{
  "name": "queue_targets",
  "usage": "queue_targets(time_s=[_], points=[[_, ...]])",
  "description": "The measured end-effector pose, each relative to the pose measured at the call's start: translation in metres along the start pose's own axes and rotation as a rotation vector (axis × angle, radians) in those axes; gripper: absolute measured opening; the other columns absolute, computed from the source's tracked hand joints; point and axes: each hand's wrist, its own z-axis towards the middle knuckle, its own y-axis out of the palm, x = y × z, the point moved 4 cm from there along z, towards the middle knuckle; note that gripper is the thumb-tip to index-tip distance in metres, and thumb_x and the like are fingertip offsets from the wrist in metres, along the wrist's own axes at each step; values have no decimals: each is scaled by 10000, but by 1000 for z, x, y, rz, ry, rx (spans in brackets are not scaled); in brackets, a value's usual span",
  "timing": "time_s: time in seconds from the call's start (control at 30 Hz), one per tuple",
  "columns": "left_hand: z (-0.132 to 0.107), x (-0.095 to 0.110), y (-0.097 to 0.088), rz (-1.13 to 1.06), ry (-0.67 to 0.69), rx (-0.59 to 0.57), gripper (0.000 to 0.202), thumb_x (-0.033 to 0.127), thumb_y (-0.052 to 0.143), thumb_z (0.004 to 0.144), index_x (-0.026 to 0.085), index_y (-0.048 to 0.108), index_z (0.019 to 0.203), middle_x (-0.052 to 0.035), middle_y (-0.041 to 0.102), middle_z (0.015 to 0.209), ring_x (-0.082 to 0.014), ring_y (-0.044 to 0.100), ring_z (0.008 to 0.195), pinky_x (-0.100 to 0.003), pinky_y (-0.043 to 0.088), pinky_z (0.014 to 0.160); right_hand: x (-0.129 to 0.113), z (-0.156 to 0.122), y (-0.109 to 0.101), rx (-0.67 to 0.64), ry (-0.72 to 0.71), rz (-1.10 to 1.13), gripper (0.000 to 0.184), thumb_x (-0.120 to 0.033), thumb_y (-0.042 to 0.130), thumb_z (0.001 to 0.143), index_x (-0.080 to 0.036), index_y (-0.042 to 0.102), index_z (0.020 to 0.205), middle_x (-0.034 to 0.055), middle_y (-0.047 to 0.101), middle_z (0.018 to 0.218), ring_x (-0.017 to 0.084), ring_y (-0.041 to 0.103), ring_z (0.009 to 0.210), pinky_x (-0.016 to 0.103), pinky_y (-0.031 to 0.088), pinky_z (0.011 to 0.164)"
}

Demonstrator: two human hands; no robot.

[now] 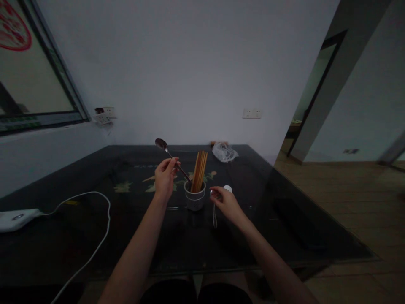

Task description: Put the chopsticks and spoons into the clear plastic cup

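Observation:
My left hand (165, 175) pinches the handle of a dark metal spoon (162, 144), whose bowl points up and to the left. The spoon's lower end reaches into a light cup (195, 200) on the dark table. Several wooden chopsticks (199, 171) stand in that cup, leaning slightly right. To the right of the cup, my right hand (223, 199) is closed, thumb and fingers together, with a small shiny bit at the fingertips. Below it hangs or lies a thin pale loop (214, 217); whether the fingers hold it is unclear. A white round object (227, 188) shows behind this hand.
At the table's back lie a crumpled clear plastic bag (224, 152) and a brown roll-like object (215, 143). A white power strip (19, 219) with a cable (108, 219) is on the left. A dark flat object (299, 223) lies on the right.

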Motion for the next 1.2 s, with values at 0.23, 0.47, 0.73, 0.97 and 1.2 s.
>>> queue_targets(time_s=[0.23,0.47,0.73,0.97,1.2], points=[[-3,-25,-8,71,19,44,318,415,730,657,151,689,831,-33,663,787,-100,589,661,-189,453,570,5,20,43,-146,90,50,682,-248,831,530,-150,536,1137,111,613,1133,262,573,1045,405,446,894],[-7,-32,-1,284,63,-108,328,370,696,688,165,670,943,-7,641,733,-119,600,696,-224,490,660,12,19,56,-79,102,171,742,-264,834,517,-167,497,1171,113,601,1178,257,556,1107,409,432,940],[-9,-36,3,462,13,-242,232,372,655,702,147,643,760,-20,646,683,-146,612,654,-263,488,671,22,16,61,-46,108,171,667,-319,819,553,-179,499,1121,109,610,1162,257,576,1075,403,441,913],[-10,-39,3,632,61,-280,204,352,609,721,151,638,717,-19,639,658,-153,601,633,-252,452,623,20,16,62,-31,83,167,695,-348,816,545,-175,490,1134,111,604,1161,256,566,1081,397,438,910],[-12,-44,3,657,85,-284,188,345,611,726,158,613,755,-15,635,681,-149,607,650,-241,441,621,23,16,66,-21,107,131,731,-379,816,541,-175,466,1149,117,599,1159,267,566,1078,404,442,894]])
